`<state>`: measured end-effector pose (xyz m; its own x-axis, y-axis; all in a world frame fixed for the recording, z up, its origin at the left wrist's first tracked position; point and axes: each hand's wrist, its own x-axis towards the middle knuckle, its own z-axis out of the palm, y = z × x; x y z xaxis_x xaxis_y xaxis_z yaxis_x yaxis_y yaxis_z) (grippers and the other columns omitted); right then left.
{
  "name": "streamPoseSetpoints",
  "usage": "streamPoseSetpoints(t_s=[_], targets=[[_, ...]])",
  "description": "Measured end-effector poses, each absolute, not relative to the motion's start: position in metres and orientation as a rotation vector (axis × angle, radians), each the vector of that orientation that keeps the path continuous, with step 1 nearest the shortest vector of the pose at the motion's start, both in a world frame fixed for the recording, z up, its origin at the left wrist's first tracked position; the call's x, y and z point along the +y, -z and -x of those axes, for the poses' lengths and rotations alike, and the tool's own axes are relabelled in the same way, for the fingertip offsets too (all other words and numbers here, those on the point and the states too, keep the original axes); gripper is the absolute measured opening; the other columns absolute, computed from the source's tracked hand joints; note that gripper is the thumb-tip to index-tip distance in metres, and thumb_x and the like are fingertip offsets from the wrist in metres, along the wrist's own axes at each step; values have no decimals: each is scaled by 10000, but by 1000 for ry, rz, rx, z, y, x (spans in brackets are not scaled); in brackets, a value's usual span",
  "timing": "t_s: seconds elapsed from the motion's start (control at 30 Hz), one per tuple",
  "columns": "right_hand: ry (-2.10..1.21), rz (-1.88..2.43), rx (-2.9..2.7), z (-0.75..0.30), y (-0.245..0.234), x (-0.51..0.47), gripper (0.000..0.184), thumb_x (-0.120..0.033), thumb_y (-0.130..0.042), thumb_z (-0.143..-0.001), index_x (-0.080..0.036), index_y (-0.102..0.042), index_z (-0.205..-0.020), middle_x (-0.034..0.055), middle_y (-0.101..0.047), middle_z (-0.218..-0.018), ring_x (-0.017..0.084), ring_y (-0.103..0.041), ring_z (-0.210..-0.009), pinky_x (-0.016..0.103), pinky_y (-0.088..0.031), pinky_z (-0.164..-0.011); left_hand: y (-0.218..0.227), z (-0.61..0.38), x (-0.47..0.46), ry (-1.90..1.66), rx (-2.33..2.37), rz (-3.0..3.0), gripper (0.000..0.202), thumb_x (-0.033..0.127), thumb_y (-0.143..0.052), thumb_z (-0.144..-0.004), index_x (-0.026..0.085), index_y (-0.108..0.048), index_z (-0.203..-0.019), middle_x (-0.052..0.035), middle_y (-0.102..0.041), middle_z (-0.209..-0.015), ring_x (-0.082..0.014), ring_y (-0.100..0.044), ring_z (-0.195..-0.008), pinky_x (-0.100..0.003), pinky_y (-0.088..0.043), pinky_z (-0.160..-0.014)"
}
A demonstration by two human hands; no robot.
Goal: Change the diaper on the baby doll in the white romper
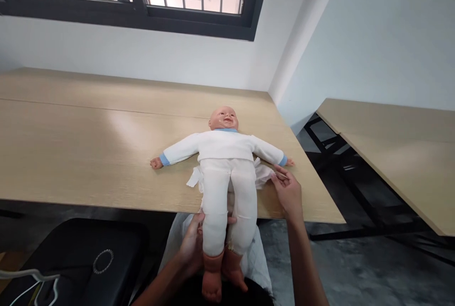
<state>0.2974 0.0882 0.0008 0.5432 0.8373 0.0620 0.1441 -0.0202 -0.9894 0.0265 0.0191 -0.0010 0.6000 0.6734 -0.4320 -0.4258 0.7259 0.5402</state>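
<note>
A baby doll (225, 147) in a white top with blue collar and cuffs lies face up, its arms spread on the table. Its white-clad legs extend over the near edge, with the bare feet lowest. My left hand (195, 239) is wrapped round the doll's leg on the left, partly hidden behind it; a fingertip shows between the legs. Under the doll's hips lies a white diaper (263, 175), poking out on both sides. My right hand (287, 187) pinches the diaper's edge on the right, just below the doll's cuff.
The doll rests on a light wooden table (88, 154) against the wall, below a dark-framed window (142, 14). A second table (398, 140) stands to the right across a gap. At lower left are a black chair (78, 258) and a white hanger (31, 275).
</note>
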Motion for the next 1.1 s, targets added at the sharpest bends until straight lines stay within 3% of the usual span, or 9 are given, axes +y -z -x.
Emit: streamPoseSetpoints(t_s=[0.2,0.27,0.4,0.5,0.6,0.7,0.8,0.97,1.1], targets=[[-498,1609,-978,-311,6,81,429,-477,-655,-772,-163,-633,-1063,168,-660,-1221,263,-675,-970,474,-557,-932,-5,-4,25,-607,636,-475,616,634,-671,-772,131,-760,-1115,-138,-733,-1224,-357,-634,-1202,-423,-466,-1056],[-460,1623,-992,-313,6,81,415,-469,-640,-779,-163,-630,-1059,167,-652,-1221,260,-675,-961,477,-562,-924,-11,2,26,-626,692,-517,614,650,-636,-815,116,-743,-1098,-161,-761,-1088,-354,-683,-1088,-439,-488,-1006],[-429,1626,-1013,-316,5,82,432,-477,-635,-774,-154,-622,-1060,180,-641,-1205,260,-676,-937,471,-576,-886,-28,10,28,-619,1035,-869,671,786,-557,-806,154,-725,-958,-127,-753,-895,-319,-694,-892,-406,-519,-853],[-381,1649,-1104,-316,3,81,416,-471,-597,-797,-150,-631,-1059,180,-636,-1186,260,-670,-940,474,-572,-888,-44,9,30,-611,1461,-1438,558,730,-559,-838,187,-686,-858,-91,-723,-848,-297,-662,-836,-372,-484,-756],[-405,1658,-1139,-313,2,79,404,-470,-583,-802,-154,-642,-1047,160,-652,-1140,259,-665,-934,476,-566,-888,-59,-7,41,-846,1775,-1956,458,651,-575,-891,198,-614,-833,-64,-661,-788,-272,-622,-784,-350,-443,-686],[-525,1603,-1055,-312,2,78,440,-486,-642,-758,-160,-633,-1052,146,-665,-1144,247,-663,-908,456,-567,-862,-74,-43,69,-1161,1434,-2514,323,469,-524,-1002,187,-608,-869,-69,-677,-857,-249,-622,-878,-368,-451,-804],[-623,1513,-972,-313,2,78,480,-478,-721,-707,-162,-627,-1056,131,-678,-1102,230,-656,-902,410,-563,-838,-88,-92,110,-880,817,-2855,168,307,-515,-1025,207,-644,-1067,-56,-719,-1108,-250,-576,-1213,-425,-359,-1052],[-684,1378,-863,-318,2,75,508,-433,-805,-661,-173,-642,-1066,73,-680,-975,186,-632,-873,334,-538,-823,-94,-157,170,-169,538,-2823,188,309,-656,-932,173,-674,-1060,-78,-733,-1117,-270,-593,-1160,-392,-370,-951],[-702,1330,-829,-318,2,74,477,-400,-823,-672,-188,-650,-1062,53,-673,-1018,155,-625,-895,296,-518,-858,-85,-174,193,-48,539,-2730,123,280,-696,-885,156,-699,-894,-56,-745,-955,-269,-620,-1060,-392,-335,-921]])
